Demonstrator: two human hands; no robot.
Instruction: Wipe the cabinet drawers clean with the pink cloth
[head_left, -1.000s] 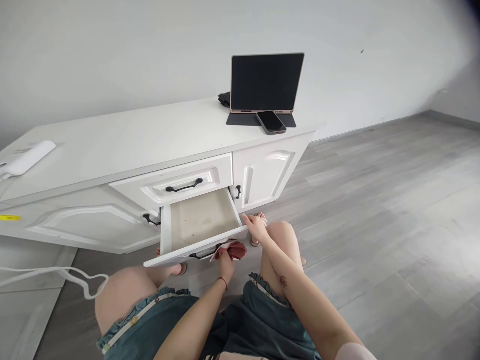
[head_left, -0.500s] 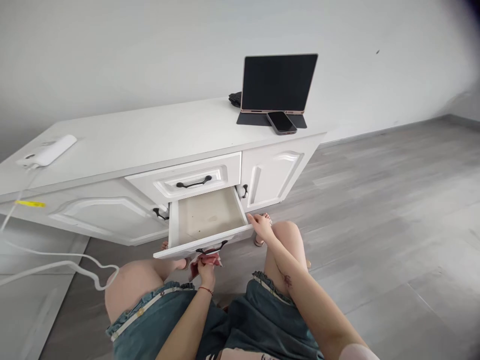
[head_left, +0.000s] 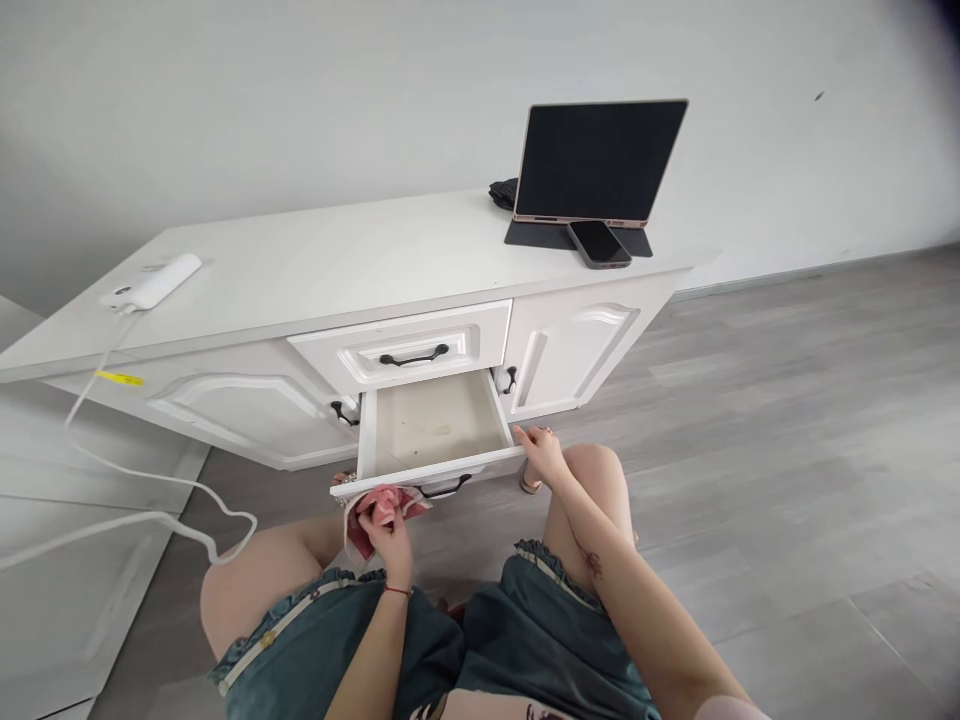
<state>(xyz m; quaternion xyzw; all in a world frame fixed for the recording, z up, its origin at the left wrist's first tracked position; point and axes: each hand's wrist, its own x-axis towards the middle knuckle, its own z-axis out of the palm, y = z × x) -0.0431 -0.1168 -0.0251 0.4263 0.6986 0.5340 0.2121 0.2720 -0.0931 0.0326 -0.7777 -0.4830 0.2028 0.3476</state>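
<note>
A white drawer (head_left: 439, 427) stands pulled out of the cabinet, its inside bare except for small specks and a faint stain. My left hand (head_left: 392, 545) is closed on a red and white cloth (head_left: 382, 505), bunched in the fingers and pressed to the left part of the drawer front. Just right of the cloth is the drawer's black handle (head_left: 446, 487). At the drawer front's right end, my right hand (head_left: 544, 455) grips the corner, with the thumb on the edge; some fingers are hidden.
A tablet (head_left: 598, 162) leans near the wall on the cabinet top (head_left: 330, 262), with a phone (head_left: 598, 244) before it and a black item (head_left: 503, 193) behind. A white power strip (head_left: 161, 283) trails a cable (head_left: 187, 480) at left. Above the open drawer is a closed drawer (head_left: 405, 345).
My left hand has moved the cloth from below the handle up and left onto the drawer front. My right hand stays on the corner. The view has shifted slightly left.
</note>
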